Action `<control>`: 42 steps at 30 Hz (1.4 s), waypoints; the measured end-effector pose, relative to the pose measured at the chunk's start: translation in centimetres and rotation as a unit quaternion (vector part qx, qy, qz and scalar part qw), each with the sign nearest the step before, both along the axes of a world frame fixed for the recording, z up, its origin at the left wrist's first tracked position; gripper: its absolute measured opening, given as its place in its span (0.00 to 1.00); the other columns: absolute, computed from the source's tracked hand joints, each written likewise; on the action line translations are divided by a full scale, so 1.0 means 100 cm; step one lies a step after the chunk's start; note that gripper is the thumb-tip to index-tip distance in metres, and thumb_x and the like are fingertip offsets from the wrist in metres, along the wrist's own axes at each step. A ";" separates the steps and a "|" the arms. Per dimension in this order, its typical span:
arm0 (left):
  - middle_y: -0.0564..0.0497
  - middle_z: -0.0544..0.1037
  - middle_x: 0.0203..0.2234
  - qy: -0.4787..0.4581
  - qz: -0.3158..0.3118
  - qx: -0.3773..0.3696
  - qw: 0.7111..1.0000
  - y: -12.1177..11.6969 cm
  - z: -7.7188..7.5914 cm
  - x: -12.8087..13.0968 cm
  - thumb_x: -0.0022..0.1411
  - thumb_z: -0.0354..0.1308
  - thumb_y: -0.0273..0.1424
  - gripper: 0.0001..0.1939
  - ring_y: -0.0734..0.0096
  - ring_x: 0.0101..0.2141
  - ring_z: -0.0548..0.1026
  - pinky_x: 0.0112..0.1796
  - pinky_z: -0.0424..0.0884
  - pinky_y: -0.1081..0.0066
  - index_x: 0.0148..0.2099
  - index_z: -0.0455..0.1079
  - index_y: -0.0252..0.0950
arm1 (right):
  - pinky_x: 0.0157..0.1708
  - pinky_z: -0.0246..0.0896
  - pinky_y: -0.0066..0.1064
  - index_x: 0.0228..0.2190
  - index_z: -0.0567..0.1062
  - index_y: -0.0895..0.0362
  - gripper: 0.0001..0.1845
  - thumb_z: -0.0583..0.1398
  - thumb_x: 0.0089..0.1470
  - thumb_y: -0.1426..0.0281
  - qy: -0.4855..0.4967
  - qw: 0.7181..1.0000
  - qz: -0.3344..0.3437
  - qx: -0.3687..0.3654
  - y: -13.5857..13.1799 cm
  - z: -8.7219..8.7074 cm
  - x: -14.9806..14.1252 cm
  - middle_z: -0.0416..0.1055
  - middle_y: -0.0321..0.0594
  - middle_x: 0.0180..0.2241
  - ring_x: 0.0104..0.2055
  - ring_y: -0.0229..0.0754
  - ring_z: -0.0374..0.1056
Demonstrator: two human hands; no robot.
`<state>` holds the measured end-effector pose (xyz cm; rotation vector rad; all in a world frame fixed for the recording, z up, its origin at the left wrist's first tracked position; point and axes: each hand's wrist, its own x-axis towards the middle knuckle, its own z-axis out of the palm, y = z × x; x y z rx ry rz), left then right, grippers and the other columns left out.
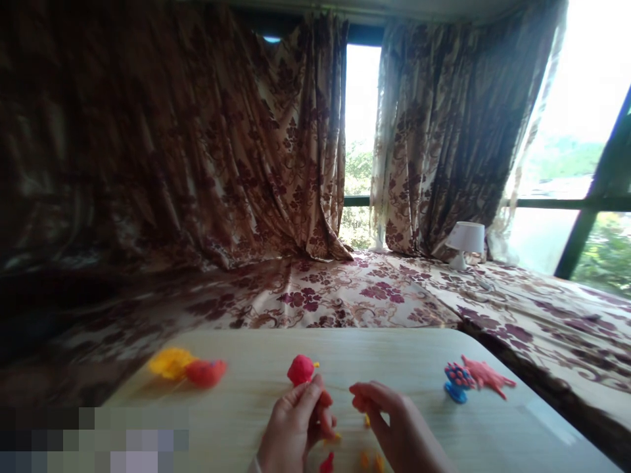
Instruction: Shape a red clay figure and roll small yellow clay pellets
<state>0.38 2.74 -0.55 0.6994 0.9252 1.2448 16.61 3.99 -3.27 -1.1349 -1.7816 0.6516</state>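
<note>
My left hand [296,427] is closed in a pinch at the near edge of a pale wooden table [256,420], holding a small reddish piece I cannot make out clearly. My right hand [394,424] is beside it, fingers curled toward the left hand, tips pinched on something tiny. Just beyond my left fingers stands a small red clay figure [302,369] with a yellow tip. Small orange and red bits [367,460] lie between my wrists.
A yellow clay shape [170,362] and an orange-red one [206,372] lie at the table's left. A blue and pink figure [457,381] and a pink creature [486,376] sit at the right. Behind are a floral-covered bed [369,292], curtains, a white lamp [466,242].
</note>
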 end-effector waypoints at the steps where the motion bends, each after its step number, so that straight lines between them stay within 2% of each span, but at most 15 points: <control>1: 0.56 0.69 0.10 -0.007 0.002 -0.004 1.000 0.000 0.000 0.000 0.42 0.68 0.39 0.14 0.79 0.17 0.67 0.21 0.64 0.79 0.21 0.72 0.32 | 0.32 0.64 0.30 0.34 0.76 0.58 0.14 0.51 0.54 0.73 -0.031 0.999 0.006 0.004 0.000 0.000 0.000 0.72 0.42 0.29 0.30 0.40 0.70; 5: 0.53 0.75 0.17 -0.030 -0.002 -0.026 0.999 -0.002 -0.001 0.002 0.41 0.69 0.28 0.10 0.78 0.21 0.70 0.23 0.67 0.79 0.29 0.76 0.30 | 0.32 0.62 0.27 0.35 0.74 0.56 0.16 0.51 0.49 0.80 -0.119 0.993 -0.015 0.021 0.002 0.003 -0.006 0.70 0.41 0.34 0.31 0.39 0.69; 9: 0.50 0.77 0.19 -0.065 -0.013 -0.047 0.997 -0.002 0.000 0.004 0.43 0.66 0.24 0.07 0.76 0.23 0.73 0.26 0.70 0.78 0.29 0.76 0.30 | 0.31 0.61 0.26 0.31 0.74 0.55 0.15 0.51 0.49 0.82 -0.169 0.985 -0.003 0.027 0.001 0.004 -0.016 0.71 0.39 0.32 0.31 0.39 0.69; 13: 0.47 0.79 0.18 -0.087 -0.013 -0.070 0.994 -0.002 -0.001 0.004 0.45 0.65 0.22 0.05 0.74 0.21 0.75 0.26 0.71 0.77 0.29 0.75 0.30 | 0.41 0.61 0.33 0.31 0.76 0.53 0.13 0.55 0.50 0.80 -0.194 0.980 0.025 0.038 -0.004 0.007 -0.013 0.74 0.39 0.30 0.39 0.44 0.69; 16: 0.45 0.80 0.18 -0.095 -0.006 -0.086 0.992 -0.003 -0.004 0.004 0.50 0.63 0.24 0.02 0.72 0.21 0.77 0.25 0.73 0.75 0.28 0.74 0.30 | 0.45 0.61 0.35 0.34 0.76 0.54 0.13 0.54 0.53 0.77 -0.173 0.982 0.013 0.078 -0.004 0.009 -0.002 0.75 0.42 0.34 0.44 0.46 0.68; 20: 0.43 0.82 0.22 -0.111 -0.013 -0.102 0.989 -0.006 -0.007 0.009 0.52 0.60 0.21 0.02 0.66 0.26 0.80 0.28 0.75 0.72 0.29 0.73 0.31 | 0.42 0.65 0.32 0.39 0.74 0.56 0.14 0.50 0.59 0.73 -0.089 0.988 -0.042 0.119 0.000 0.014 0.005 0.74 0.44 0.38 0.41 0.42 0.70; 24: 0.42 0.82 0.27 -0.135 -0.053 -0.104 0.984 -0.010 -0.008 0.025 0.48 0.59 0.14 0.10 0.62 0.31 0.80 0.33 0.75 0.69 0.33 0.74 0.29 | 0.53 0.57 0.41 0.47 0.69 0.56 0.16 0.47 0.61 0.69 -0.092 0.981 -0.076 0.156 -0.003 0.023 -0.005 0.69 0.46 0.49 0.54 0.45 0.61; 26: 0.43 0.82 0.26 -0.155 -0.084 -0.091 0.980 -0.013 -0.007 0.034 0.49 0.59 0.16 0.09 0.62 0.31 0.80 0.36 0.74 0.68 0.33 0.75 0.29 | 0.58 0.47 0.48 0.52 0.64 0.55 0.18 0.48 0.61 0.70 -0.147 0.966 -0.072 0.200 -0.006 0.029 -0.010 0.63 0.44 0.55 0.61 0.47 0.50; 29: 0.43 0.82 0.27 -0.178 -0.113 -0.064 0.975 -0.016 -0.003 0.039 0.54 0.58 0.27 0.07 0.60 0.37 0.79 0.41 0.71 0.66 0.33 0.77 0.31 | 0.60 0.36 0.55 0.58 0.57 0.56 0.24 0.49 0.60 0.69 -0.222 0.939 -0.080 0.251 -0.013 0.034 -0.017 0.53 0.45 0.61 0.64 0.52 0.40; 32: 0.40 0.81 0.34 -0.184 -0.121 0.024 0.975 -0.017 0.000 0.036 0.59 0.51 0.38 0.18 0.59 0.46 0.74 0.47 0.66 0.65 0.36 0.77 0.31 | 0.59 0.34 0.56 0.62 0.47 0.59 0.31 0.49 0.59 0.67 -0.233 0.929 -0.078 0.279 -0.025 0.036 -0.029 0.43 0.49 0.64 0.65 0.56 0.36; 34: 0.39 0.79 0.39 -0.182 -0.121 0.075 0.973 -0.016 0.000 0.034 0.59 0.45 0.44 0.25 0.60 0.51 0.68 0.48 0.64 0.65 0.39 0.77 0.31 | 0.59 0.36 0.54 0.62 0.44 0.55 0.33 0.49 0.59 0.66 -0.237 0.928 -0.033 0.284 -0.034 0.038 -0.040 0.41 0.45 0.64 0.65 0.55 0.37; 35: 0.40 0.79 0.40 -0.181 -0.119 0.084 0.973 -0.017 0.000 0.035 0.58 0.45 0.46 0.25 0.60 0.54 0.65 0.49 0.63 0.65 0.38 0.77 0.35 | 0.60 0.37 0.52 0.62 0.45 0.50 0.31 0.49 0.59 0.67 -0.238 0.929 -0.015 0.283 -0.037 0.041 -0.045 0.41 0.40 0.64 0.65 0.53 0.38; 37: 0.44 0.78 0.42 -0.184 -0.123 0.082 0.972 -0.019 0.004 0.035 0.55 0.50 0.48 0.23 0.59 0.57 0.61 0.51 0.61 0.61 0.42 0.76 0.39 | 0.60 0.38 0.51 0.62 0.46 0.47 0.31 0.50 0.59 0.64 -0.239 0.931 0.003 0.277 -0.038 0.050 -0.051 0.39 0.35 0.65 0.65 0.54 0.35; 39: 0.46 0.77 0.45 -0.187 -0.143 0.069 0.969 -0.025 0.011 0.031 0.52 0.54 0.48 0.23 0.55 0.58 0.58 0.54 0.57 0.56 0.44 0.75 0.42 | 0.60 0.35 0.53 0.62 0.45 0.54 0.33 0.50 0.59 0.63 -0.231 0.935 -0.015 0.267 -0.036 0.058 -0.050 0.36 0.41 0.65 0.65 0.56 0.32; 42: 0.43 0.72 0.52 -0.196 -0.156 0.040 0.967 -0.038 0.023 0.018 0.55 0.51 0.49 0.27 0.52 0.59 0.57 0.56 0.54 0.53 0.48 0.73 0.36 | 0.60 0.32 0.54 0.62 0.46 0.59 0.33 0.49 0.60 0.63 -0.211 0.938 -0.048 0.269 -0.039 0.061 -0.050 0.37 0.46 0.65 0.65 0.55 0.32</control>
